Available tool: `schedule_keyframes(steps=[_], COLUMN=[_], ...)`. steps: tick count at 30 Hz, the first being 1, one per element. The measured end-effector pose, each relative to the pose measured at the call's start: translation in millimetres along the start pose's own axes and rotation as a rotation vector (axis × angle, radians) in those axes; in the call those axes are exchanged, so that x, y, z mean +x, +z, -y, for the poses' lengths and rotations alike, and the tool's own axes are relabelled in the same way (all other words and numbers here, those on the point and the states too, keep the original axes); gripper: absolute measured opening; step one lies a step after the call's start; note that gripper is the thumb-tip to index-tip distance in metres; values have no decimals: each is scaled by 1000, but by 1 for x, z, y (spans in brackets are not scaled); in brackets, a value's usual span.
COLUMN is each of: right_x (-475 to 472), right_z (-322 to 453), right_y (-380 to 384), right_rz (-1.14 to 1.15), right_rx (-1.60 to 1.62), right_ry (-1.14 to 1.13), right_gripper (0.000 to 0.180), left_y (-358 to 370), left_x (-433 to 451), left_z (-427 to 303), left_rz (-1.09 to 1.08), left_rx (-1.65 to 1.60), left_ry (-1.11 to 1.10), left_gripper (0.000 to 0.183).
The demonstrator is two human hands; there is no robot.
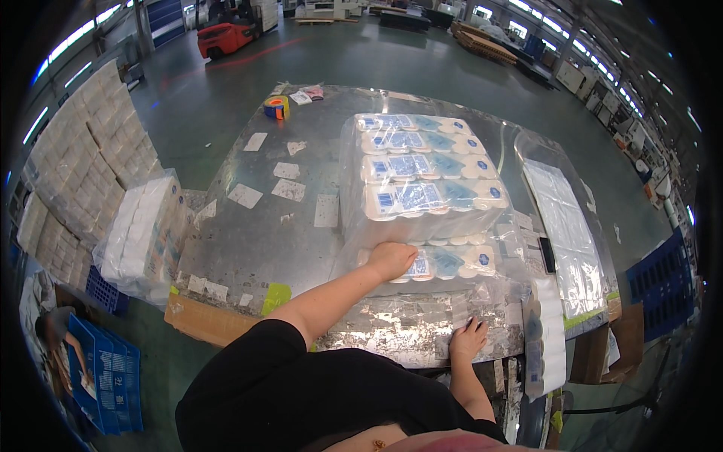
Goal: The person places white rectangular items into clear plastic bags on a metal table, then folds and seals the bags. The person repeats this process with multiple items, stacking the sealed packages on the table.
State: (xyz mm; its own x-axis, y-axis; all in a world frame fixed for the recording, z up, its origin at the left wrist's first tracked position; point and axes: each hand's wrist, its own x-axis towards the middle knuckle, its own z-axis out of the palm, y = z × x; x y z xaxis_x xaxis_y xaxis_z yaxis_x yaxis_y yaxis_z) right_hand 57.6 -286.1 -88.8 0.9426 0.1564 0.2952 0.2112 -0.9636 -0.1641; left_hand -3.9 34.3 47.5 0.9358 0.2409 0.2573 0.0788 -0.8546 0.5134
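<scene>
Several long packs of paper rolls (pixel 432 198) lie side by side in a clear plastic bag on the metal-topped table. My left hand (pixel 393 261) presses with curled fingers on the near part of the bag, over the nearest pack (pixel 454 263); whether it pinches the film is unclear. My right hand (pixel 469 339) rests on the worn near edge of the table (pixel 390 333), fingers spread, holding nothing. Another roll pack (pixel 543 339) stands at the table's near right corner, a little right of my right hand.
Flat plastic bags (pixel 565 231) and a phone (pixel 547 255) lie at the right. Tape rolls (pixel 277 107) sit at the far left corner. Bagged packs (pixel 144 231) stand left. A co-worker (pixel 62 344) bends over a blue crate (pixel 116 378). A red forklift (pixel 226 38) is beyond.
</scene>
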Motion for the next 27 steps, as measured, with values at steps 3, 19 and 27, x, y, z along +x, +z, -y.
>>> schedule_keyframes(steps=[3,19,27], right_x=[0,0,11], right_z=[1,2,-43], right_y=[-2,-5,6], right_rz=[20,31,30], right_rx=[5,11,365], right_ry=[4,7,47], right_gripper=[45,45,45], left_y=[1,4,5], left_x=[0,0,1], left_z=[2,4,2], left_rz=[-1,-39,-24], left_rx=[4,7,0], left_ry=[-1,23,17], left_gripper=[24,24,24])
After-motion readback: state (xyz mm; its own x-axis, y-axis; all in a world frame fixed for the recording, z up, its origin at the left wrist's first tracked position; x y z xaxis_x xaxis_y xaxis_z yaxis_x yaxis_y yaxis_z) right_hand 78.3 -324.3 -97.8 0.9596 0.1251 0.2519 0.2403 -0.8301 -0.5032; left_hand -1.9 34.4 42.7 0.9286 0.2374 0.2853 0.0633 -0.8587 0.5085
